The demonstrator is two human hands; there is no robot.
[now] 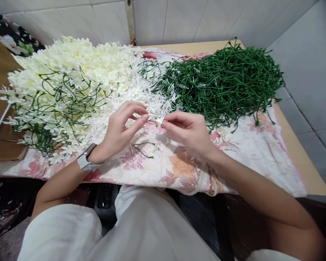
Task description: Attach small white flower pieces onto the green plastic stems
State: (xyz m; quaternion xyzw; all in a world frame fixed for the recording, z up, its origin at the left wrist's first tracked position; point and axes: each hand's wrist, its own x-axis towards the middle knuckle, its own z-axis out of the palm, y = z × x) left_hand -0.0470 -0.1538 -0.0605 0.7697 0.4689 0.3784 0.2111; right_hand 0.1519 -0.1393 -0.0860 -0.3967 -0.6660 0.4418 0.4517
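Near the tabletop's front edge, above the flowered cloth (260, 159), the left hand (122, 127) and right hand (190, 132) meet, both pinching one small white flower (159, 120), held clear of the cloth, probably for fine handling. Cream blossoms (70, 69) are heaped at the back left and green stems (222, 76) at the back right, each within reach.

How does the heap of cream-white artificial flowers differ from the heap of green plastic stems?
The heap of cream-white artificial flowers is pale and petalled; the heap of green plastic stems is dark and wiry. The flower heap lies left, with green stems mixed in; the stem heap lies right. Both rest on the floral cloth.
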